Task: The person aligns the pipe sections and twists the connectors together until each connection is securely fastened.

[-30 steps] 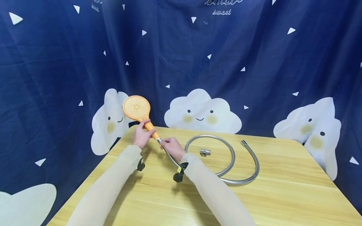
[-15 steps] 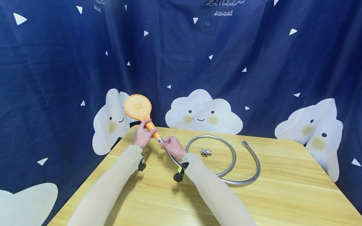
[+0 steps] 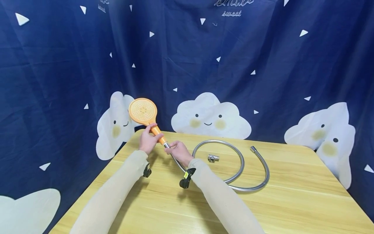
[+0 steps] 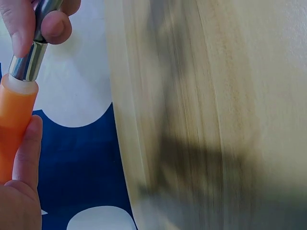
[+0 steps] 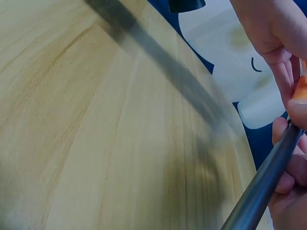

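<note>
Left grip (image 3: 147, 141) holds showerhead (image 3: 143, 111), right grip (image 3: 180, 152) pinches hose (image 3: 242, 162).

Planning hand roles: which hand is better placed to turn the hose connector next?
Likely the right hand: it pinches the metal hose connector, at the lower end of the orange shower head handle, which the left hand grips.

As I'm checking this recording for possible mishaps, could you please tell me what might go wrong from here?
The metal connector pinched by the right hand might seat crookedly: a white collar shows between it and the orange handle. If turned, the long hose could twist or drag, perhaps bumping the small metal fitting within its curve.
</note>
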The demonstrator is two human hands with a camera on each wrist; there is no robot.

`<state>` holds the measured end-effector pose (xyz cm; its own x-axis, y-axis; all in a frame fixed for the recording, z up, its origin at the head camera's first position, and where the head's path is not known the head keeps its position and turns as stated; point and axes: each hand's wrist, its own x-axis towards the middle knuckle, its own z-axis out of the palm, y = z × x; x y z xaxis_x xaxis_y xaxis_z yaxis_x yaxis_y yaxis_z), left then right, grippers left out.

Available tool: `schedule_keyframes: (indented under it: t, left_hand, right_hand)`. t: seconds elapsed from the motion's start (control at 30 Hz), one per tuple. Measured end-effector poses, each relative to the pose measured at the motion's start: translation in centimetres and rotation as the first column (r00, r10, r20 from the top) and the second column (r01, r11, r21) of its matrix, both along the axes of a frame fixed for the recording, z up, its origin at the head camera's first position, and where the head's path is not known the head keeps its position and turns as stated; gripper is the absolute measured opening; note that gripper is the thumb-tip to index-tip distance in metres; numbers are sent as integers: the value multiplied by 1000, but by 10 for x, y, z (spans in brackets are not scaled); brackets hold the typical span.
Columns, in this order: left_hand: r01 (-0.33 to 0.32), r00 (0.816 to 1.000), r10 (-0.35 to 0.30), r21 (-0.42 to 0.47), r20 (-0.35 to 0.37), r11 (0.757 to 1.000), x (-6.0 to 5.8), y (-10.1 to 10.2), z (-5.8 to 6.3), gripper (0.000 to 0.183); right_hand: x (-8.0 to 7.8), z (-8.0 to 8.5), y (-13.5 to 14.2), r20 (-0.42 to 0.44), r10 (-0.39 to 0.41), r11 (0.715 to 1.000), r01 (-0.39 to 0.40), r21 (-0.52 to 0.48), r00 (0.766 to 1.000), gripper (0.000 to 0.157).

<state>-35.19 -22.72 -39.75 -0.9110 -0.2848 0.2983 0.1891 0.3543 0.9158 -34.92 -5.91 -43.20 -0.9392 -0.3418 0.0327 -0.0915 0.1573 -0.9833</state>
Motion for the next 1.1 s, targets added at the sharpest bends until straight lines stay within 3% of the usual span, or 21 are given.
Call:
schedule_keyframes:
  t: [0.1,0.3,0.5,0.7,0.87,1.1]
  left_hand:
    - [-6,1000,6,1,-6,1000,-1,0,-1,59]
    - [-26,1000,26,-21,0,999,-2,-2,-2,58]
    - [-12,1000,12,-15,5,1000,0,-1,0,57]
    - [8,1000,-8,7,-4,1000,-1,1,1,59]
    - [0,1000,0,5,-14,1000,-2,1,1,58]
    - [-2,1000,2,-5,-5,1000,0,2,0,58]
  right_hand:
    - [-1,-1,1,-26,9,1000,-8,17,1000,18]
    - [1,2,1,-44,34,998,-31,61,998,30]
    - [3,4,1,6,13,1000,-13,5,1000,36]
    - [1,2,1,-13,8,1000,-8,13,1000,21]
    - [-1,2,3,-45,45,998,-43,41,998,30]
    - [0,1,4,9,37,999,-36,-19,999,33]
